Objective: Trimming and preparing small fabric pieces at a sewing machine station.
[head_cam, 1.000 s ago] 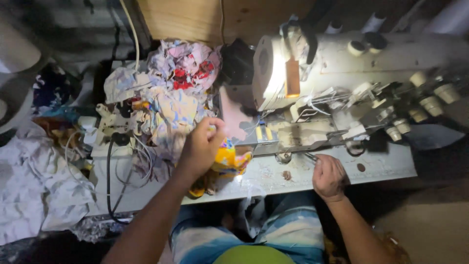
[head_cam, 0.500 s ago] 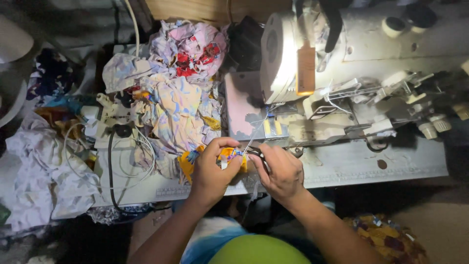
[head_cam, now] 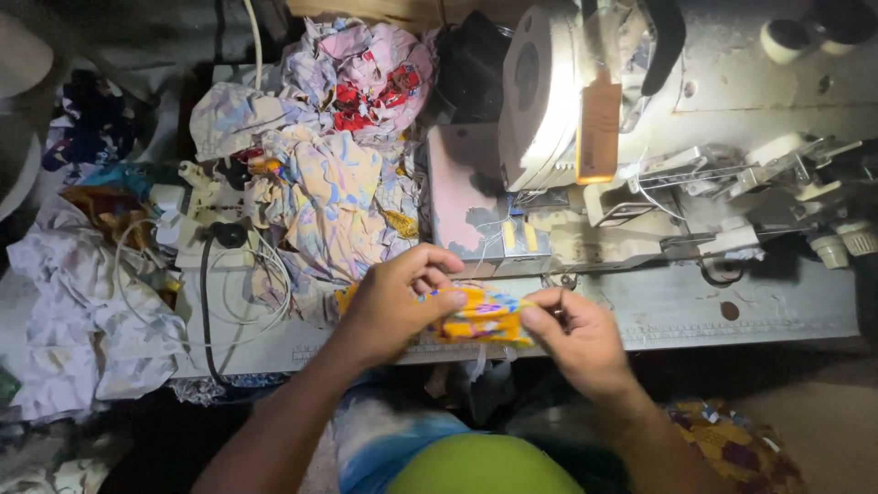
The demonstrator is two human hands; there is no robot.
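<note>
I hold a small piece of yellow-orange patterned cloth (head_cam: pixel 482 316) between both hands over the front edge of the sewing table (head_cam: pixel 695 306). My left hand (head_cam: pixel 389 302) grips its left end with fingers curled over the top. My right hand (head_cam: pixel 581 334) pinches its right end with thumb and fingers. The cloth is stretched between them, just in front of the white sewing machine (head_cam: pixel 558 101) and its needle plate (head_cam: pixel 517 238).
A heap of pastel and red printed fabric pieces (head_cam: pixel 329 155) covers the table's left half. White cables and a power strip (head_cam: pixel 206 224) lie beside it. More white cloth (head_cam: pixel 73 311) hangs at the far left. Thread guides and spools (head_cam: pixel 796 174) stand at the right.
Both hands have risen slightly with the cloth and spread it out between them; a second ago my right hand lay apart on the table to the right.
</note>
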